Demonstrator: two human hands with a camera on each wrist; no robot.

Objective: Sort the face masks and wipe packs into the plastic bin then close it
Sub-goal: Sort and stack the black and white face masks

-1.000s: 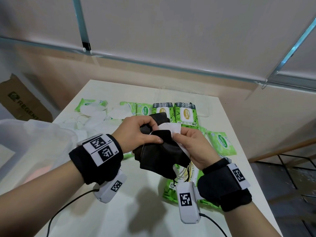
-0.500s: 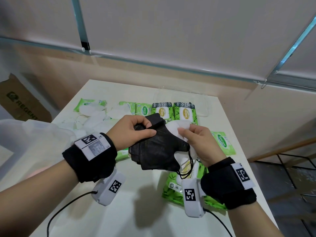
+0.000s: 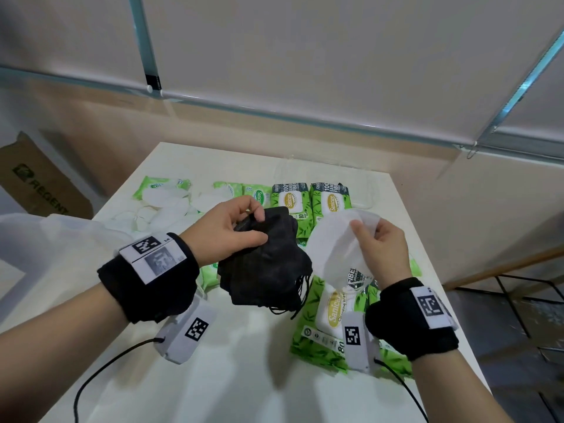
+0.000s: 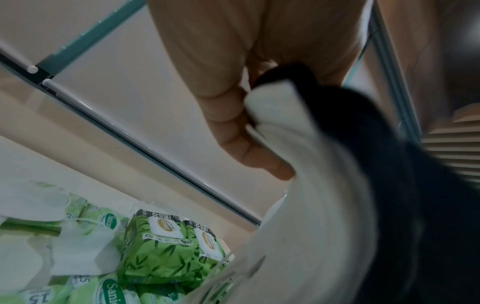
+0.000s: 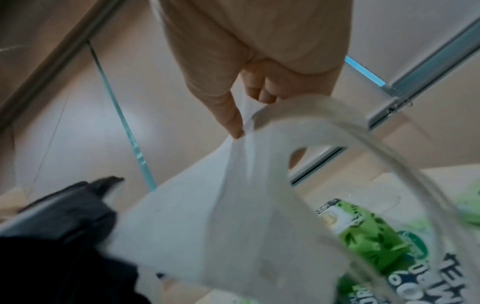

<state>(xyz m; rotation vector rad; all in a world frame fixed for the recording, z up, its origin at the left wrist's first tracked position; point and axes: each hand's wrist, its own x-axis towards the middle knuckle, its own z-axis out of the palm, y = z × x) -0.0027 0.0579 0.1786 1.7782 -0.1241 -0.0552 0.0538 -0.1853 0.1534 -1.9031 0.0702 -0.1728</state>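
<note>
My left hand grips a stack of black face masks above the middle of the white table. The stack's white inner side shows in the left wrist view. Just to the right, my right hand pinches a single white face mask by its top edge, and it hangs clear of the black stack. Its ear loop curves in front of the right wrist camera. Green wipe packs lie in a row behind the hands, and a larger one lies under my right wrist. The translucent plastic bin stands at the left.
Loose white masks lie over small wipe packs at the table's back left. What looks like a clear lid lies at the back edge. A cardboard box leans on the floor to the left, and metal frame legs stand to the right.
My right hand has pulled the white mask off the black stack and moved it right. The left hand keeps the black masks and has shifted slightly left.
</note>
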